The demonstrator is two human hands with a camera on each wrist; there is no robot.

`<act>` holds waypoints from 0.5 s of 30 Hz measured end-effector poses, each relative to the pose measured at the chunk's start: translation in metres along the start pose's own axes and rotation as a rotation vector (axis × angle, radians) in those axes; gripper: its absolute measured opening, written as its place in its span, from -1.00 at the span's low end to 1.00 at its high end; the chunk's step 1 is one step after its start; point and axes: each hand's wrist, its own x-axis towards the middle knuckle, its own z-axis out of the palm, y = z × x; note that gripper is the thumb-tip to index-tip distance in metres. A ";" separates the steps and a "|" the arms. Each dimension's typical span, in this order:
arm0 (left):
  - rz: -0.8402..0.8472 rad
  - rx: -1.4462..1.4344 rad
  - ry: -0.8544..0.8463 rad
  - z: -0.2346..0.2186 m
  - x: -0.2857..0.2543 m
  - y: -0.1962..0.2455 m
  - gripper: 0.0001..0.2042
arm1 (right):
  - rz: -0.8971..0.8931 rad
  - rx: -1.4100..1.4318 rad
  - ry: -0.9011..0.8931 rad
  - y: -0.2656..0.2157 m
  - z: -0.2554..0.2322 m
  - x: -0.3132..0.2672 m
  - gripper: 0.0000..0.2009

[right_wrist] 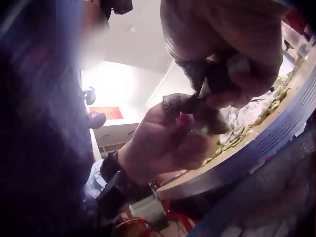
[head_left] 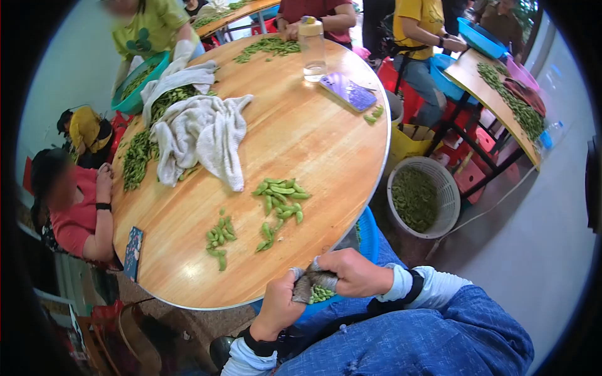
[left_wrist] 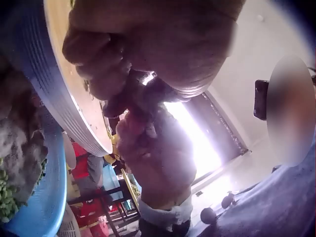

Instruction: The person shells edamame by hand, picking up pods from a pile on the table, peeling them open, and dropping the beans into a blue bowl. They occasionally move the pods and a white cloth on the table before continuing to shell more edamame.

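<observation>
Above a blue basin (head_left: pixel 371 237) my left hand (head_left: pixel 279 308) and right hand (head_left: pixel 359 274) meet at the fingertips, fingers curled inward. Grey-brown wraps (head_left: pixel 302 290) cover some fingers. Any small thing pinched between them is hidden. Shelled green beans (head_left: pixel 321 294) show in the basin just under the hands. The left wrist view has my left hand (left_wrist: pixel 148 44) above and my right hand (left_wrist: pixel 160 163) below, touching. From the right wrist, the right hand (right_wrist: pixel 227 44) is nearer and the left hand (right_wrist: pixel 163 148) beyond. Green pods (head_left: pixel 282 191) lie on the round table (head_left: pixel 301 125).
A smaller group of pods (head_left: pixel 221 235) and a dark patterned phone (head_left: pixel 133 250) lie to the left. Farther off are a white towel (head_left: pixel 204 135), a bottle (head_left: pixel 312 53) and a purple phone (head_left: pixel 348 92). A white basket (head_left: pixel 446 194) stands right; several people surround the tables.
</observation>
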 end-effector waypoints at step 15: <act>-0.034 -0.440 -0.042 0.009 0.000 -0.023 -0.87 | 0.289 0.750 0.023 0.009 -0.014 -0.002 -0.87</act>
